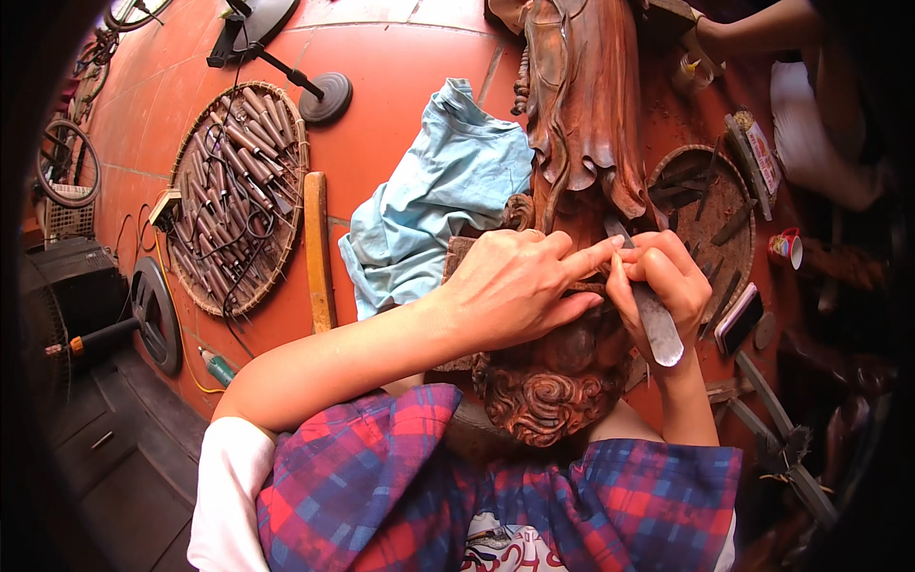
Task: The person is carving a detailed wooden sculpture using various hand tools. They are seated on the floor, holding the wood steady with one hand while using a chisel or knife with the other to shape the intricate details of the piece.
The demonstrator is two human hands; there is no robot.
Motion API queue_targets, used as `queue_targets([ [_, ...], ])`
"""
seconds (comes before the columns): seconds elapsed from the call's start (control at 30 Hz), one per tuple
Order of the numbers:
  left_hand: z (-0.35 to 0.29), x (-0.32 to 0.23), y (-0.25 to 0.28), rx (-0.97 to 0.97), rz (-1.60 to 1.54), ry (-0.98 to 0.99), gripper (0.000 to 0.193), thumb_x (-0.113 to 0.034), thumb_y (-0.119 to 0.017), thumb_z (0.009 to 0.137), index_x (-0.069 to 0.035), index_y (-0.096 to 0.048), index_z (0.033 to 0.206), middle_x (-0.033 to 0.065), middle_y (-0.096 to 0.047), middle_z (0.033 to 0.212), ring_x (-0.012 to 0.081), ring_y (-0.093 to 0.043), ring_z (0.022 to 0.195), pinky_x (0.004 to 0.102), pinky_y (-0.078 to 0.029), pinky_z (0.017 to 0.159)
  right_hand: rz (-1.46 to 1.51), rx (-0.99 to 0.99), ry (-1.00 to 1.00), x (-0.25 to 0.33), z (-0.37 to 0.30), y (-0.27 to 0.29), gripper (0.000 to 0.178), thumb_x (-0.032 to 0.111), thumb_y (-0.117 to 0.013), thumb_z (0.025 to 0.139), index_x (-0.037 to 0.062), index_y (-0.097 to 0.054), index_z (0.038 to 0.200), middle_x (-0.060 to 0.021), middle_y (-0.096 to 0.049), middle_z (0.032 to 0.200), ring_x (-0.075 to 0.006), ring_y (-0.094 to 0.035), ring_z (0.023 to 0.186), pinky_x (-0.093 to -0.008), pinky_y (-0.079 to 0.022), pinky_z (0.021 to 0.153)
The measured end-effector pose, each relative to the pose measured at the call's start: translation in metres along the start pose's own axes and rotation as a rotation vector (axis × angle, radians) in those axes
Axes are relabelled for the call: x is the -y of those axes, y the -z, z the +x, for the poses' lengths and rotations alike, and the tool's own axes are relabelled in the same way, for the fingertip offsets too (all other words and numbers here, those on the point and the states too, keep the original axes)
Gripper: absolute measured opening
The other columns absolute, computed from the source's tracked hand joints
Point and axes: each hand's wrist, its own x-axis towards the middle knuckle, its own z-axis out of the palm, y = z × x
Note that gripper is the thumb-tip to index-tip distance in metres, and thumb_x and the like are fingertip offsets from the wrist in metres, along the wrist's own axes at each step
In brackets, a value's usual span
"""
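Note:
A carved reddish-brown wooden statue (591, 105) lies lengthwise in front of me, its curly-haired end (553, 400) close to my lap. My right hand (665, 281) is closed around a flat grey metal file (658, 329), whose broad rounded end points back toward me. The file's far end shows just beyond my fingers, by the carving. From the left, my left hand (519, 281) lies over the statue, index finger and thumb stretched out. That index fingertip meets the file beside my right fingers. Both hands hide the carved surface under them.
Left on the tiled floor are a woven basket (303, 229) of handled chisels, a wooden bar (318, 253) and a light blue cloth (443, 181). At right are another tool basket (753, 224), a phone (739, 319) and a red cup (785, 249). Another person's arm (762, 33) reaches in, far right.

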Motion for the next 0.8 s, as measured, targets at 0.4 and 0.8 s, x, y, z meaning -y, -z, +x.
queue_targets([
  [0.4, 0.002, -0.003, -0.003, 0.018, 0.090, 0.011, 0.062, -0.039, -0.070, 0.086, -0.016, -0.054, 0.141, 0.0040, -0.054, 0.073, 0.0219, -0.062, 0.063, 0.0350, -0.049, 0.055, 0.138, -0.043, 0.038, -0.016, -0.008, 0.000, 0.019, -0.011, -0.072, 0.070, -0.0008, -0.058, 0.078, -0.0149, -0.066, 0.083, -0.0263, -0.067, 0.071, -0.0337, -0.054, 0.064],
  [0.8, 0.007, -0.005, -0.006, 0.064, 0.093, -0.026, 0.069, -0.039, -0.069, 0.086, -0.015, -0.048, 0.146, 0.0054, -0.057, 0.074, 0.0226, -0.063, 0.065, 0.0355, -0.049, 0.056, 0.110, 0.016, 0.000, -0.011, -0.008, 0.008, 0.017, -0.009, -0.070, 0.068, -0.0006, -0.058, 0.076, -0.0136, -0.062, 0.081, -0.0293, -0.064, 0.072, -0.0357, -0.052, 0.064],
])
